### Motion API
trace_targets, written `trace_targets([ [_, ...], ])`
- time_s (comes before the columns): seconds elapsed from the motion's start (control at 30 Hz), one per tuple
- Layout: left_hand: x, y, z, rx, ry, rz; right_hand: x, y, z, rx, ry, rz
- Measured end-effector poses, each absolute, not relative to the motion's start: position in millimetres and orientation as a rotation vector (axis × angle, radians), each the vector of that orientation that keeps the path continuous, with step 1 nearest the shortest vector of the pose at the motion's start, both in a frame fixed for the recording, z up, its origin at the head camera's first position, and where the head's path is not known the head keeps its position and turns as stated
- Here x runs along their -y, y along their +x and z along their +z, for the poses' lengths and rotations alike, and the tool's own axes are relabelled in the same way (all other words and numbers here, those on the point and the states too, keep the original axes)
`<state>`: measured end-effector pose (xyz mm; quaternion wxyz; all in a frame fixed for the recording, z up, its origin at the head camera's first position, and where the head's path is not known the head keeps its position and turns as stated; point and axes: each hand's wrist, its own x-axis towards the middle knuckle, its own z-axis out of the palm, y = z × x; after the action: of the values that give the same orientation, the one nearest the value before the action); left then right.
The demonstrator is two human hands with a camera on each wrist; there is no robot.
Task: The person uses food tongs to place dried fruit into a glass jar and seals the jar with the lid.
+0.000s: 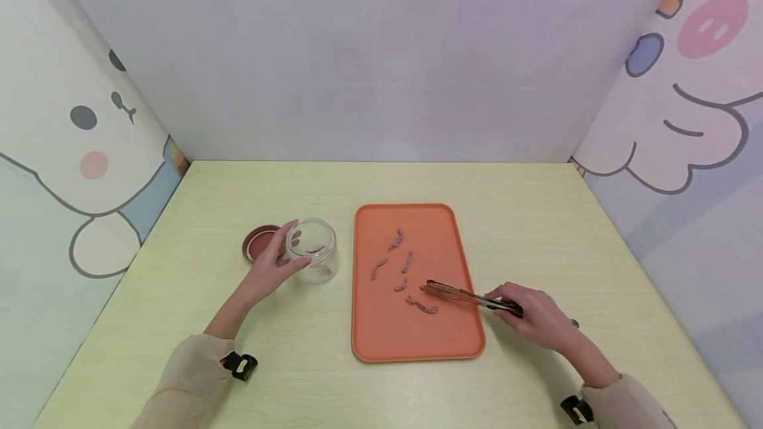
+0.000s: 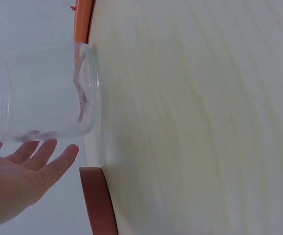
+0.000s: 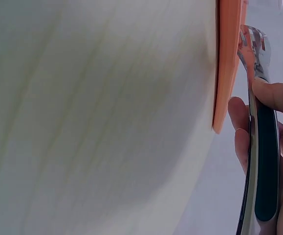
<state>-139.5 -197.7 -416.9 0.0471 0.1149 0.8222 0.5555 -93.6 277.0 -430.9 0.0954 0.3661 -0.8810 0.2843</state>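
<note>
We see the tongs (image 1: 467, 296) reaching over the right edge of the orange tray (image 1: 417, 343), tips beside a small piece (image 1: 422, 286) they may or may not pinch, we cannot tell, while the right hand (image 1: 539, 320), just right of the tray, has its grip wrapped round their handle. Five shrivelled bits (image 1: 408, 262) lie loose on the tray; left of it, the left hand (image 1: 268, 275) curls its grip round a glass jar (image 1: 318, 269) with a strip (image 2: 80, 90) inside. Farther left of the tray, we find a reddish-brown lid (image 1: 257, 243) on the table (image 1: 536, 217).
</note>
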Motion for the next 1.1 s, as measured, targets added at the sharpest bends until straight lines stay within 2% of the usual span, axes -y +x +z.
trace_targets([
  [0.6,197,-139,-417,-2.523,0.365,1.683,-272,-107,-414,2.562,1.098,0.831],
  [1.1,198,-139,-418,-2.522,0.362,1.688,-254,-131,-381,2.500,1.136,0.778],
])
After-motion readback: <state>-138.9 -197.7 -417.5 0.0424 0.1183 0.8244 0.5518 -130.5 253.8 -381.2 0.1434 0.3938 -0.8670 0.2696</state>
